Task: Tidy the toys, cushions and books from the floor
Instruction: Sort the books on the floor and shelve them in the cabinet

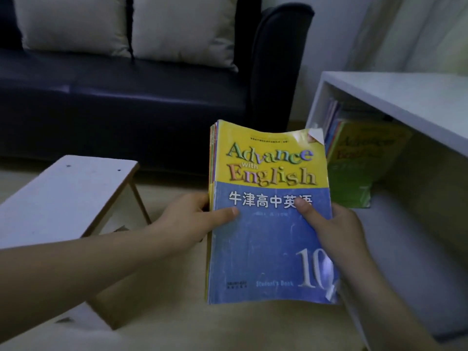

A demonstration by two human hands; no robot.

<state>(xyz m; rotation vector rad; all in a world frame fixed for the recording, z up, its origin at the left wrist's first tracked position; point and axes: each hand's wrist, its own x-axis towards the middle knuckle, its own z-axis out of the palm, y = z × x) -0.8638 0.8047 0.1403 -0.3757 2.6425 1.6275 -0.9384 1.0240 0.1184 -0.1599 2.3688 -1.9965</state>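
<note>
The head camera is the only view I have, and in it a stack of books (271, 252) is held up off the floor (177, 325) between both hands, in front of the dark sofa (126, 102) and just left of the white shelf unit (395, 95). The left hand (187, 219) grips the spine side, its thumb laid flat across the blue cover and its other fingers curled under, out of sight. The right hand (336, 226) pinches the open edge the same way, thumb pressed on the cover. I judge the two-sided hold is there because these are thin soft-covers with curled, torn corners, and such a stack would likely slide or fan apart in one hand. The top cover faces up toward the camera, spines to the left. In the shelf's open bay, shelved books (359, 158) of the same series lean together with a green-and-yellow one in front, so I take that bay as where this stack belongs. Two pale cushions (184, 29) sit propped against the sofa back, off the floor. A small white bench (63, 193) stands at the left, near the left forearm.
</note>
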